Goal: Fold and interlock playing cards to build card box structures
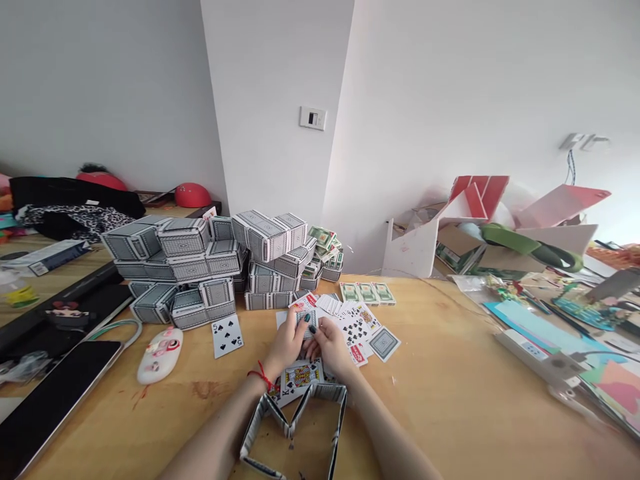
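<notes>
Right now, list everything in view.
card blocks: many, grey, back left
packs: several, green, back centre
loose cards: many, mixed, centre
card frame: one, grey, front centre
mouse: one, white, left
device: one, black, left
cloth: uncounted, dark, back left
domes: two, red, back left
cartons: several, mixed, back right
power strip: one, white, right
wall plate: one, white, top
table: one, brown, beneath
clutter: uncounted, mixed, sides
left hand: one, teal-nailed, centre
right hand: one, teal-nailed, centre

White mouse (159, 357) near a dark-screened device (57, 400), power strip (539, 359) far right.
</notes>
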Demonstrator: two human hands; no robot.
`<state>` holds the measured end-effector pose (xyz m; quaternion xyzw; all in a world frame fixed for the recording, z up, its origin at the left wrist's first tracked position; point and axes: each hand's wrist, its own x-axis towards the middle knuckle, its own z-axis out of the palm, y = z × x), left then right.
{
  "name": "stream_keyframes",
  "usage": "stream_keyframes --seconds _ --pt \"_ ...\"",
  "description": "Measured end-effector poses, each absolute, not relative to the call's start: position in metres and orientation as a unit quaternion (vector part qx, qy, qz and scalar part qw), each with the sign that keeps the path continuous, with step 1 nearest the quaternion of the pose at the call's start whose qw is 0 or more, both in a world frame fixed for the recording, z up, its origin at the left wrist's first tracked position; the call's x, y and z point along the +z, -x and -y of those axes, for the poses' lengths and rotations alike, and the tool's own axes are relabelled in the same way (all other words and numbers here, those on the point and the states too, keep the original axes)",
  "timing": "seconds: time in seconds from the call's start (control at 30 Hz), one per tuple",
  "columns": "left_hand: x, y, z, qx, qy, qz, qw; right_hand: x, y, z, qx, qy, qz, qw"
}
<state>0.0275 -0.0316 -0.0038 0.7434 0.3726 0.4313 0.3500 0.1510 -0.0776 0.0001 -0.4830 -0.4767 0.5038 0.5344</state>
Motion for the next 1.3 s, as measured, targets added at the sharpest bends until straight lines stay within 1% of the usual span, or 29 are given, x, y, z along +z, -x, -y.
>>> stream_keyframes --seconds 0.13,0.23,0.3,0.47,0.57,0.63,0.7,0.77,0.9,0.97,1.1,1.2,1.3 --pt "-0.006 -0.028 0.032 0.429 -0.729 -0.391 0.362 -0.001 -0.147 0.081 0.367 0.540 0.562 0.508" --pt "-0.005 -0.030 0.032 0.438 -0.725 -0.398 0.353 0.001 -0.150 0.081 0.325 0.547 0.601 0.484" --pt "-0.005 -0.031 0.032 0.450 -0.718 -0.407 0.341 0.002 -0.152 0.081 0.349 0.537 0.597 0.483" --pt "-0.003 -0.031 0.030 0.479 -0.692 -0.439 0.316 0.007 -0.150 0.081 0.472 0.487 0.545 0.493" --pt "-0.002 -0.030 0.028 0.479 -0.685 -0.454 0.309 0.007 -0.149 0.081 0.487 0.473 0.538 0.500" --pt "-0.001 -0.028 0.026 0.477 -0.681 -0.467 0.302 0.005 -0.148 0.082 0.483 0.482 0.546 0.486" --pt "0.001 -0.023 0.024 0.477 -0.674 -0.482 0.293 0.003 -0.148 0.082 0.440 0.525 0.567 0.458" --pt "0.004 -0.015 0.021 0.478 -0.664 -0.498 0.288 0.002 -0.152 0.081 0.363 0.585 0.577 0.439" --pt "0.009 0.009 0.014 0.465 -0.654 -0.521 0.290 0.005 -0.181 0.077 0.236 0.666 0.543 0.454" --pt "0.012 0.021 0.009 0.453 -0.663 -0.523 0.284 0.008 -0.205 0.074 0.192 0.702 0.523 0.443" --pt "0.017 0.039 0.004 0.408 -0.708 -0.516 0.255 0.009 -0.247 0.074 0.160 0.757 0.506 0.381" --pt "0.015 0.043 0.004 0.366 -0.733 -0.530 0.218 0.004 -0.262 0.075 0.167 0.782 0.499 0.334" --pt "0.012 0.041 0.007 0.352 -0.735 -0.555 0.166 -0.003 -0.264 0.074 0.188 0.792 0.493 0.307"
